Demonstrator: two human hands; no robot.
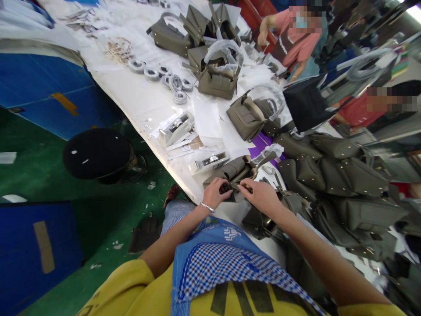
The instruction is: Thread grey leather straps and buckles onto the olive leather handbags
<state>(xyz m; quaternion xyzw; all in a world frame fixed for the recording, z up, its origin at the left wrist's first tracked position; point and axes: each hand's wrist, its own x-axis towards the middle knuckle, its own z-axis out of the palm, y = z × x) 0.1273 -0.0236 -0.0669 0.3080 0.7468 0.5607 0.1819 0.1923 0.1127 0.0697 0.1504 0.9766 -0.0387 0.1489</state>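
Observation:
An olive-grey handbag [232, 169] lies at the near edge of the white table, its handle partly in clear plastic. My left hand [215, 193], with a bracelet at the wrist, pinches a small dark piece in front of this bag. Close beside it, on the right, my right hand [259, 196] grips the other end of the same dark piece, its fingers closed. The piece is small and partly hidden by my fingers. Just beyond the bag sits a white tape dispenser [208, 162].
More olive handbags [335, 171] are heaped on the right. Others [217, 81] stand farther back, near grey rolls [151, 73] and a second tape dispenser [177, 128]. A black round stool [97, 153] stands on the green floor. Two people [296, 44] are across the table.

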